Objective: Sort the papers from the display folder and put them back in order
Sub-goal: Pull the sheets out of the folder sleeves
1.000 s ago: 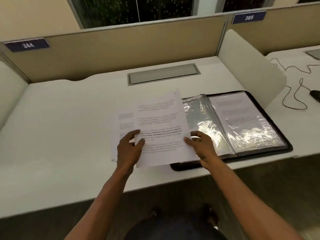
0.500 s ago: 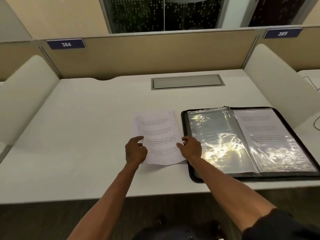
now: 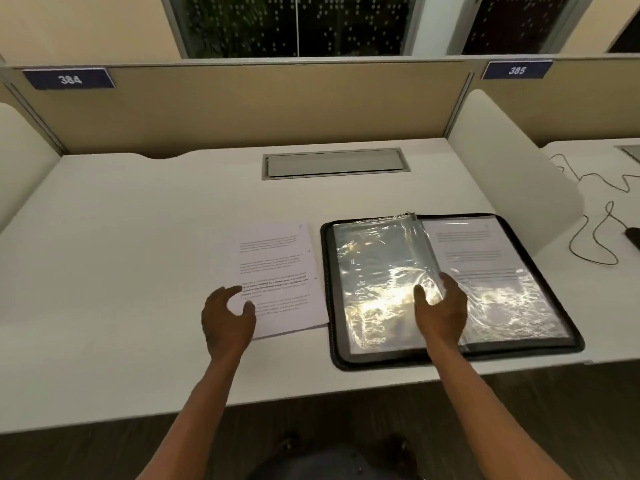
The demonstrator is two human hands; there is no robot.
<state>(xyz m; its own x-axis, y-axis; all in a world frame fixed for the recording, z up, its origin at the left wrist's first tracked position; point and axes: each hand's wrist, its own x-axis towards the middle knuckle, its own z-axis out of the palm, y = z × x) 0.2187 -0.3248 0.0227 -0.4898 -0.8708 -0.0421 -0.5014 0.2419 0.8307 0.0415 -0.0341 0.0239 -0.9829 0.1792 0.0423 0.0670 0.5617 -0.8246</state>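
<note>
The display folder (image 3: 450,355) lies open on the tabletop (image 3: 138,237), and everything else sits around it. Just to its left is the small stack of papers (image 3: 277,271), flat, square-ish, not touching the folder's black edge. One printed sheet remains in the sleeve on the folder's right-hand page (image 3: 485,247); the left-hand sleeve (image 3: 374,271) looks empty and very shiny.

The left hand (image 3: 227,318) is over the near-left corner of the stack, fingers loosely spread and gripping nothing; can't tell if it's actually pressing the paper or just above it. The right hand (image 3: 441,311) is at the folder's centre fold, and it looks like the thumb and fingers are pinching the edge of a clear sleeve, probably to turn it.

What could go wrong, as I see it:
- Those plastic sleeves cling together, so it'd be easy to flip two at once and skip a page, which wrecks the order.
- The glare makes it hard to tell whether a sleeve is really empty.
- If the left hand isn't holding the loose stack down, a nudge could fan it out.
- The folder's near edge is close to the tabletop's front edge, so a tug might slide it off.
</note>
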